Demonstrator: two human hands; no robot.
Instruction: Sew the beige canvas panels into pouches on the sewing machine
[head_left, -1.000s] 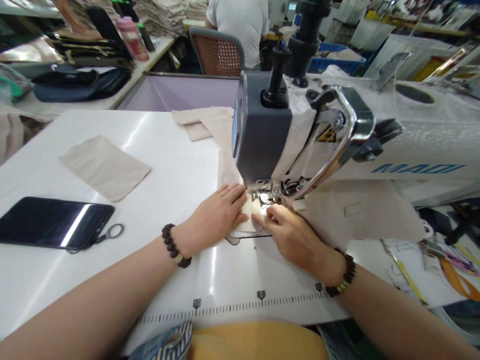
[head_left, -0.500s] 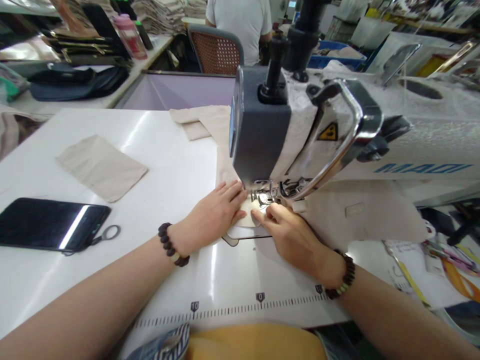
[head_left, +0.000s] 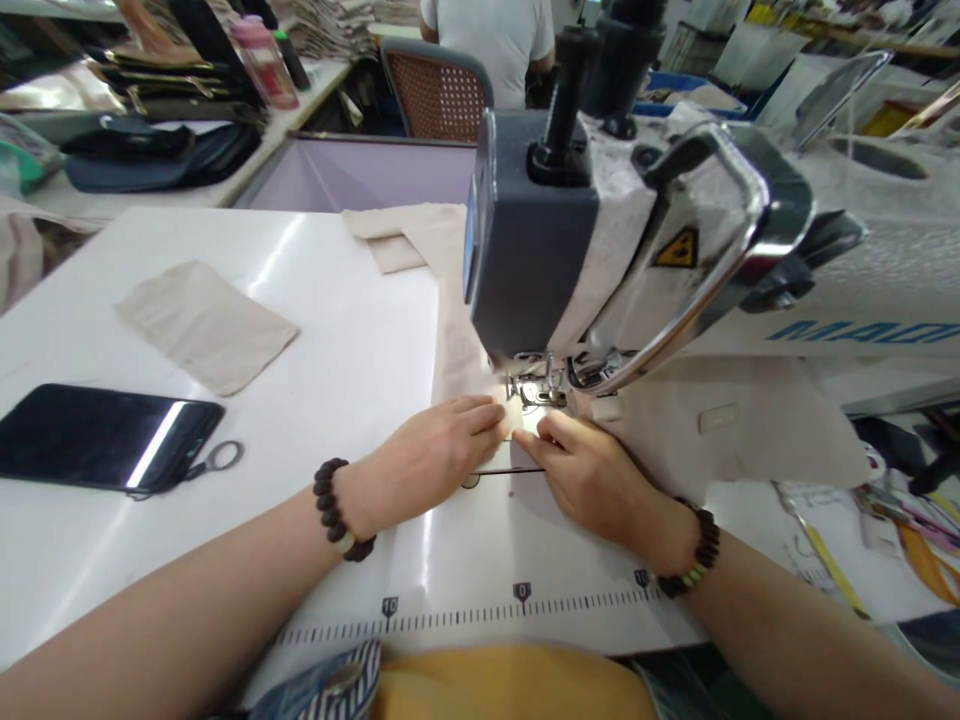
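A beige fabric strip [head_left: 450, 300] runs under the presser foot [head_left: 534, 392] of a white and grey sewing machine [head_left: 645, 250]. My left hand [head_left: 431, 455] lies on the cloth just left of the needle, fingers together and pressing down. My right hand [head_left: 581, 465] sits just in front of the foot, fingertips pinched on the cloth's near edge. The two hands nearly touch. Beaded bracelets circle both wrists. More beige cloth [head_left: 735, 420] lies under the machine's arm to the right.
A black phone [head_left: 97, 438] and small scissors [head_left: 217, 458] lie at the left of the white table [head_left: 352, 330], with a loose beige fabric piece [head_left: 206, 325] behind them. A ruler scale [head_left: 480, 610] marks the near edge. A person sits on a chair [head_left: 442, 90] beyond.
The cloth's near end has fed back toward the needle. Both hands have drawn closer together at the foot; my left fingers have curled in from lying flatter.
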